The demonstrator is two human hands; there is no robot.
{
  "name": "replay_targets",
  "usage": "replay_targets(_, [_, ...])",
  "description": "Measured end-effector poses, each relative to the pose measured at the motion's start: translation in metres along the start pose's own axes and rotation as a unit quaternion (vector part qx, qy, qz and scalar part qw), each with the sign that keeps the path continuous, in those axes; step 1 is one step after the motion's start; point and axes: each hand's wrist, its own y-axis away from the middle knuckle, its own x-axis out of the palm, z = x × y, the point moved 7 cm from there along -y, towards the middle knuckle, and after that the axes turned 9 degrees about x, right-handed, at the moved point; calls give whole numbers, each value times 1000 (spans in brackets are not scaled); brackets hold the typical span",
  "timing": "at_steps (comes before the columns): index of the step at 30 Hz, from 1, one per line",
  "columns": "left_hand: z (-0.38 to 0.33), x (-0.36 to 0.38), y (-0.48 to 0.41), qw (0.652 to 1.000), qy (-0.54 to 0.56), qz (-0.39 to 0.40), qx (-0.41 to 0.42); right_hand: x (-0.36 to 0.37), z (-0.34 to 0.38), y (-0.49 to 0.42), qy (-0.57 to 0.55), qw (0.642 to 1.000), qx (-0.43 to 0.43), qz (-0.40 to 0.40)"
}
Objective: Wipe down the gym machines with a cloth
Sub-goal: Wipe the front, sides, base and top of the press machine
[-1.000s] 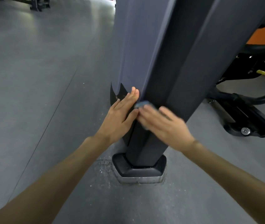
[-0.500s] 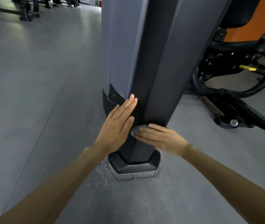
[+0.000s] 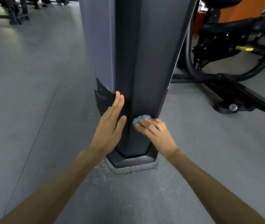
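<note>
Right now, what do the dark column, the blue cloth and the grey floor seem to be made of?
Column: likely painted or powder-coated metal, possibly plastic cladding; smooth, matte, crisp folded edges.
Cloth: soft blue fabric, perhaps microfibre; fuzzy, bunched surface.
Floor: probably rubber or vinyl; dull grey, fine speckled grain, a thin seam.

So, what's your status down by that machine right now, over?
Left hand flat on the dark column, bracing. Right hand presses the blue cloth against the column low down, near its base. Nothing in the way.
</note>
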Motion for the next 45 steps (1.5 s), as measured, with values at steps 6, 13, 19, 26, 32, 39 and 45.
replay_targets(6, [-2,2,1,1000,16,19,-10,-23,-8,-11,-165,947,267,-69])
replay_targets(13, [-5,4,1,997,37,51,-33,-40,-31,-71,-344,784,443,-267])
replay_targets(19, [-3,6,1,998,28,46,-30,37,-12,25,-349,710,576,-205])
replay_targets(26, [-2,10,2,999,10,25,-20,49,-14,61,-405,624,664,-72])
replay_targets(32, [-4,12,2,999,18,26,-8,-8,-15,-22,-329,733,559,-206])
replay_targets(39, [-4,10,0,999,4,33,-10,40,2,59,-373,628,677,-89])
replay_targets(45, [1,-3,-1,999,-10,33,13,-27,15,4,-268,841,453,-127])
